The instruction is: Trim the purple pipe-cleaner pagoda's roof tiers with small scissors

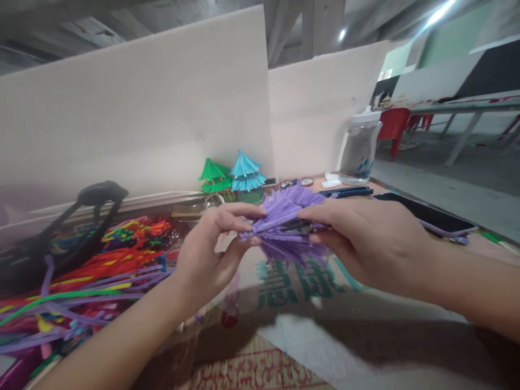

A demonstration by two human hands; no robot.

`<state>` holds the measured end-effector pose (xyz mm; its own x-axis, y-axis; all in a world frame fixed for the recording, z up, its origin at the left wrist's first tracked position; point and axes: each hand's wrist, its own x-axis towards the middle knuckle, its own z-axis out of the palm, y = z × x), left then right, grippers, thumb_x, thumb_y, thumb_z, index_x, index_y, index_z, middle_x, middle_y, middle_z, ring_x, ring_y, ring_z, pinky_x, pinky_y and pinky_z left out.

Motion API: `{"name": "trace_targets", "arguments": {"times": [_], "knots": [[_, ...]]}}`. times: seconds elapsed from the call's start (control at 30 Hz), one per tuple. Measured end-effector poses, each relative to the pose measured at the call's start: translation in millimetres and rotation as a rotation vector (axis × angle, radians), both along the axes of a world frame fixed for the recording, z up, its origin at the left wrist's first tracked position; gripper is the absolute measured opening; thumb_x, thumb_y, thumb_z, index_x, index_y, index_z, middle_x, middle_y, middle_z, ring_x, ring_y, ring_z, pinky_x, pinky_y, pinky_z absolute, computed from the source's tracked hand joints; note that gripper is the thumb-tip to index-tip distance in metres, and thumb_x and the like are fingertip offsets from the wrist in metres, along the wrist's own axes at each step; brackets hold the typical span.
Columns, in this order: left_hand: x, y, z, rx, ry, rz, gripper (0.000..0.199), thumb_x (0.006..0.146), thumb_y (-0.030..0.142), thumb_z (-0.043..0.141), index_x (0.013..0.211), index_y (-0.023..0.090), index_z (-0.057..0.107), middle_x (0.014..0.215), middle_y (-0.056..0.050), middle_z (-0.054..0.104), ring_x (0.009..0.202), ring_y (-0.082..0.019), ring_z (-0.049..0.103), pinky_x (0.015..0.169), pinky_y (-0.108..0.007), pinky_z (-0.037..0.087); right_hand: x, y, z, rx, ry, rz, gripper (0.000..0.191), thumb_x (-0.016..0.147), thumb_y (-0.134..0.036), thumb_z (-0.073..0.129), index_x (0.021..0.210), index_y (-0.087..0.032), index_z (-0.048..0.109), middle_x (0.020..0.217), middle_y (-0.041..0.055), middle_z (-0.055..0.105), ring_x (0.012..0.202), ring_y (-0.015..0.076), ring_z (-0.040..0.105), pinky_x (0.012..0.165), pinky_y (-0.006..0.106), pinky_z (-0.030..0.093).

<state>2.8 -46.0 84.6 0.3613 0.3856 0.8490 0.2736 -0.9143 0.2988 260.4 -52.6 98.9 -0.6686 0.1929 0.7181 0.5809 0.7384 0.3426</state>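
Between my two hands, above the table, is a purple fringed cone of pipe cleaners point(284, 211), lying on its side with its strands fanning to the right. Thumb and fingers of my left hand point(215, 238) pinch its narrow tip. My right hand point(365, 238) pinches the fanned strands from the right side. A thin dark strip shows among the strands by the right fingertips; what it is I cannot make out. Behind stand a green tiered paper-like tree point(211, 174) and a light-blue tiered tree point(246, 170), both untouched.
Many coloured pipe cleaners point(122, 271) lie heaped at left beside a blurred black object with a handle point(97, 195). At right are a clear water bottle point(359, 146), dark pens point(345, 191) and a phone point(422, 212). A pale board point(142, 119) rises behind the table.
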Motion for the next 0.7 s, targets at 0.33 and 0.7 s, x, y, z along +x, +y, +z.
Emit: {"name": "trace_targets", "arguments": {"times": [0.33, 0.7], "knots": [[-2, -19, 9.9, 0.177, -0.038, 0.025, 0.027, 0.083, -0.003, 0.066, 0.094, 0.021, 0.058, 0.112, -0.004, 0.073, 0.101, -0.015, 0.072, 0.081, -0.028, 0.063, 2, -16, 5.7, 0.055, -0.004, 0.024, 0.010, 0.102, -0.021, 0.043, 0.108, -0.019, 0.050, 0.077, -0.0023, 0.058, 0.065, 0.0160, 0.051, 0.059, 0.031, 0.033], [-6, -24, 15.1, 0.344, 0.063, 0.121, 0.032, 0.080, -0.005, 0.067, 0.094, 0.022, 0.056, 0.110, -0.003, 0.072, 0.103, -0.015, 0.071, 0.084, -0.029, 0.063, -1, -21, 8.0, 0.079, -0.019, 0.040, 0.021, 0.096, -0.014, 0.046, 0.117, -0.013, 0.050, 0.079, -0.0001, 0.056, 0.068, 0.0171, 0.048, 0.059, 0.031, 0.032]]}}
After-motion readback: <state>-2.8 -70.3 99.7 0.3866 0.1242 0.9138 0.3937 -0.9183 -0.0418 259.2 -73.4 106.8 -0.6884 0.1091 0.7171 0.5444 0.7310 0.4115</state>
